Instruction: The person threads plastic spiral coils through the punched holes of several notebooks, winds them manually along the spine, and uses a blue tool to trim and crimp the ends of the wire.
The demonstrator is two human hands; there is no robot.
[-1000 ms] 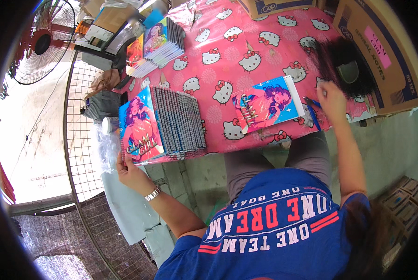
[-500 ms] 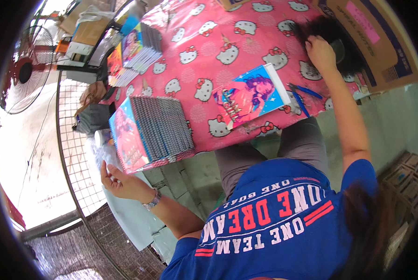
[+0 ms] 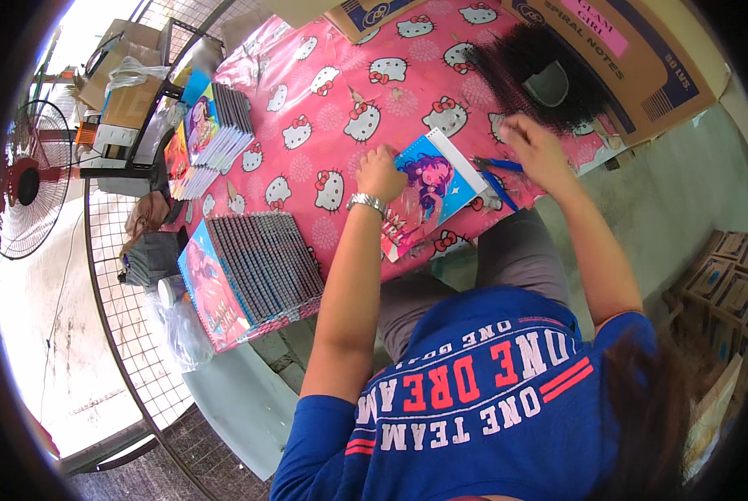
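A notebook (image 3: pixel 428 184) with a blue and pink illustrated cover lies tilted near the table's front edge, a white strip along its right side. My left hand (image 3: pixel 381 177), wearing a metal watch, has its fingers curled at the notebook's left edge. Blue-handled pliers (image 3: pixel 501 182) lie just right of the notebook. Over the table beyond them is my right hand (image 3: pixel 534 152), fingers pinched together; whatever they hold is too small to make out. Behind it spreads a black bristly heap (image 3: pixel 507 71), seemingly thin binding coils, with a grey rounded piece (image 3: pixel 549 83) on it.
A neat stack of spiral notebooks (image 3: pixel 261 267) stands at the table's left front corner, with another pile (image 3: pixel 211 134) behind it. Cardboard boxes (image 3: pixel 633 67) sit at the far right and back. A fan (image 3: pixel 27 188) and wire mesh (image 3: pixel 119 309) are at the left.
My left hand has come from beside the left stack to the notebook's left edge. My right hand has drawn back from the black heap toward the pliers. The view has shifted slightly.
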